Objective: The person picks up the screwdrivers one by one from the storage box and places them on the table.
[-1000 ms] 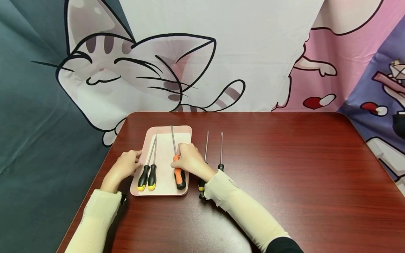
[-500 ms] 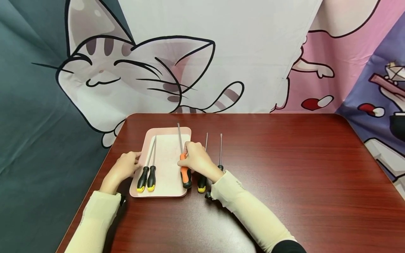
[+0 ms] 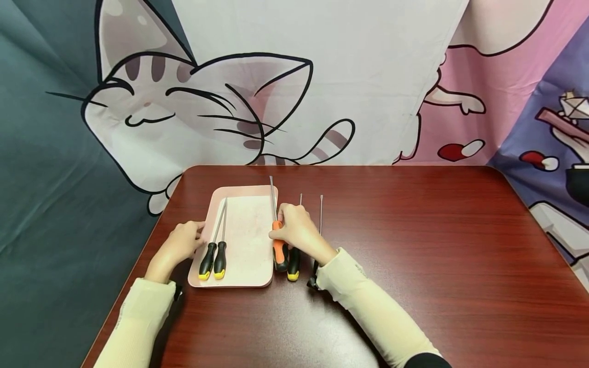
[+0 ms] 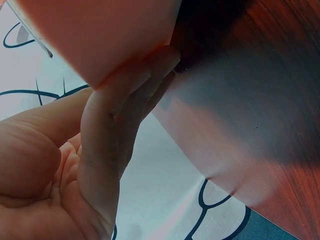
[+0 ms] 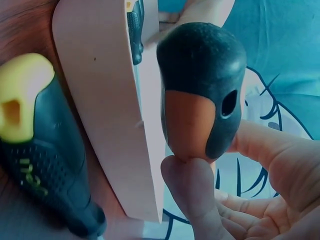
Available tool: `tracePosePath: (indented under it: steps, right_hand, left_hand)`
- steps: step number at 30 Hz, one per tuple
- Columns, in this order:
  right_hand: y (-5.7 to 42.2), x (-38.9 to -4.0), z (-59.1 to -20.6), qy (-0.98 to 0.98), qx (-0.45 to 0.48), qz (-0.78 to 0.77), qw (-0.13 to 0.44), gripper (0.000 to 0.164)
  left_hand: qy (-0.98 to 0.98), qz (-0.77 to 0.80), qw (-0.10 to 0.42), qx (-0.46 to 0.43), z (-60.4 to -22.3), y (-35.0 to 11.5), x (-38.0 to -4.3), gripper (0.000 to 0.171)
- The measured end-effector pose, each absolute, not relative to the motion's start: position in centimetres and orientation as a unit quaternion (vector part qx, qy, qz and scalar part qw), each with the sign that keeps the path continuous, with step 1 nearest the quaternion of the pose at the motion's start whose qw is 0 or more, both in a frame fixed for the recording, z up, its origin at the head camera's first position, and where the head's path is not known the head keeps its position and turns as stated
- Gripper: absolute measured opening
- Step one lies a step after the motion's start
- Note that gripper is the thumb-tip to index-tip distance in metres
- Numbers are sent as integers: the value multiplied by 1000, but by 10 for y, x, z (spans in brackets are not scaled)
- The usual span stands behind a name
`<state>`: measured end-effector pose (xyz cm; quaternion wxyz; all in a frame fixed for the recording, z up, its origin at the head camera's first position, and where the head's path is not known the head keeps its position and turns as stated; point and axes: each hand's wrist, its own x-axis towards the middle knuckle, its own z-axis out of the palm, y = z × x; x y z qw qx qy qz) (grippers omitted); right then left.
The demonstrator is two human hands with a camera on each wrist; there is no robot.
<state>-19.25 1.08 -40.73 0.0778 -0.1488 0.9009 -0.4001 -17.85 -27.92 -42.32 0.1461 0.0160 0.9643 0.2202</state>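
Note:
My right hand (image 3: 296,230) pinches an orange-and-black screwdriver (image 3: 278,245) by the handle, above the right rim of a pale pink tray (image 3: 246,235). In the right wrist view, the screwdriver's black butt end (image 5: 200,60) faces the camera. My left hand (image 3: 181,240) holds the tray's left side; in the left wrist view, its fingers (image 4: 107,115) lie against the tray's wall (image 4: 120,35). Two black-and-yellow screwdrivers lie in the tray, a left one (image 3: 208,260) and a right one (image 3: 220,260).
Right of the tray lies another black-and-yellow screwdriver (image 3: 293,266), close to the held one. A further screwdriver (image 3: 321,212) is partly hidden by my right wrist. The brown table (image 3: 437,255) meets a printed curtain (image 3: 368,76) behind.
My right hand has moved right with the orange-and-black screwdriver, from over the tray's inside to over its right rim. The left hand and the tray have stayed in place.

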Motion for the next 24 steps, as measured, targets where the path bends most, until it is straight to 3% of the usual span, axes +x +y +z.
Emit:
tracePosePath:
  steps: [15,24]
  right_hand:
    - [32,-190,-405,894,-142,-418,81,28]
    - [46,-190,-405,911,-146,-382,50,27]
  left_hand:
    - [963,223,150,16,-423,-281,-180,54]
    - [962,224,152,12,-423,-281,-179,53]
